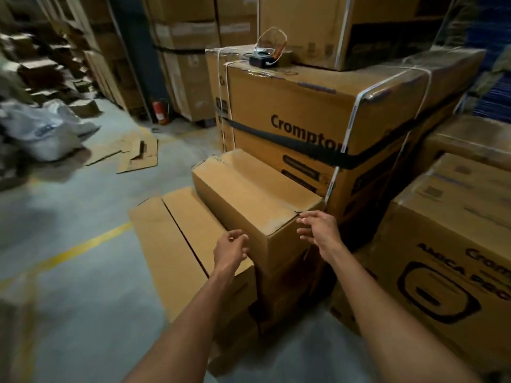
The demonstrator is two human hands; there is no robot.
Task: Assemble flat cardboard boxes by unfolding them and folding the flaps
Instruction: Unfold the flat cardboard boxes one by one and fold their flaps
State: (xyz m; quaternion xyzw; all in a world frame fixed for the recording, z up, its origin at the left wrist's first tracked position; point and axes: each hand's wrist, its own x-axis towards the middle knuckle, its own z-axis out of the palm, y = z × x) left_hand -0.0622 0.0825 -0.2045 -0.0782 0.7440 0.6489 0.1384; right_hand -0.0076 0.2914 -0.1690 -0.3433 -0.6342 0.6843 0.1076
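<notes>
Flat sheets (166, 244) lie left. Left grip (231, 246) hangs loosely curled, empty, by the box (249, 194) atop the stack (279, 288); right grip (315, 230) spread at its near corner. Likely light, stiff, crushable: take opposite side walls, not flaps.

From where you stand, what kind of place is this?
Most likely a warehouse or storeroom: strapped printed cartons stacked high, flattened cardboard on the concrete floor, and a red fire extinguisher.
</notes>
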